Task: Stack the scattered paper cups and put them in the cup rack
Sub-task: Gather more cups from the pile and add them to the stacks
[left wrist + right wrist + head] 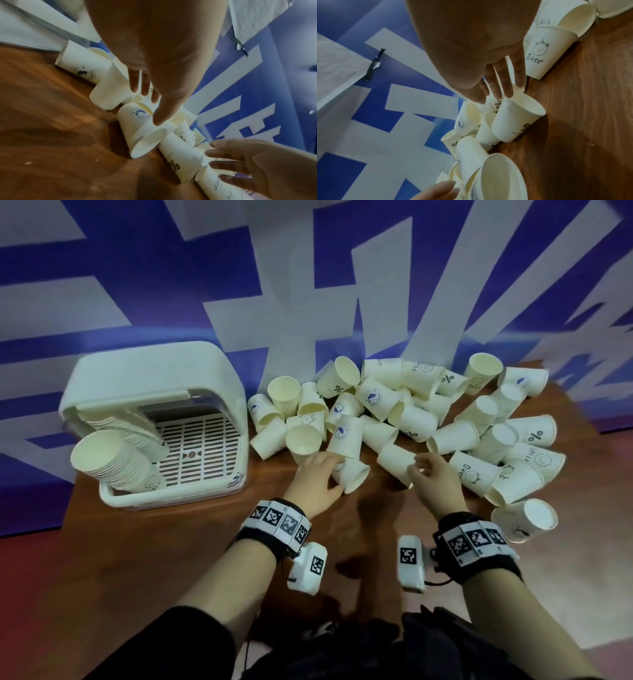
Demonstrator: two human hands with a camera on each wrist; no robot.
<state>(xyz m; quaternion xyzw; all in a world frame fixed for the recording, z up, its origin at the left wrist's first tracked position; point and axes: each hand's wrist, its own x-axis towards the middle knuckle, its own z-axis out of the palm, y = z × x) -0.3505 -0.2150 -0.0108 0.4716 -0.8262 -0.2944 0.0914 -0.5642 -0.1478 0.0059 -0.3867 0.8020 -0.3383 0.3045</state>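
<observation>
Many white printed paper cups point(404, 409) lie in a scattered pile on the wooden table point(164, 546). The white cup rack point(147, 371) stands at the left, and a long stack of cups point(113, 460) lies inside it. My left hand point(332, 475) reaches over a cup on its side point(354, 479). In the left wrist view its thumb touches that cup point(149, 139) while the fingers point(137, 86) stay straight. My right hand point(419, 467) has straight fingers point(505, 93) at the rim of a "%" cup point(515, 119), which lies at the pile's near edge point(394, 463).
A blue and white banner point(308, 285) hangs right behind the pile and the rack. One cup point(524, 520) lies apart at the near right by my right wrist. A "Bear" cup point(544, 51) lies right of my right hand. Bare table shows between my forearms.
</observation>
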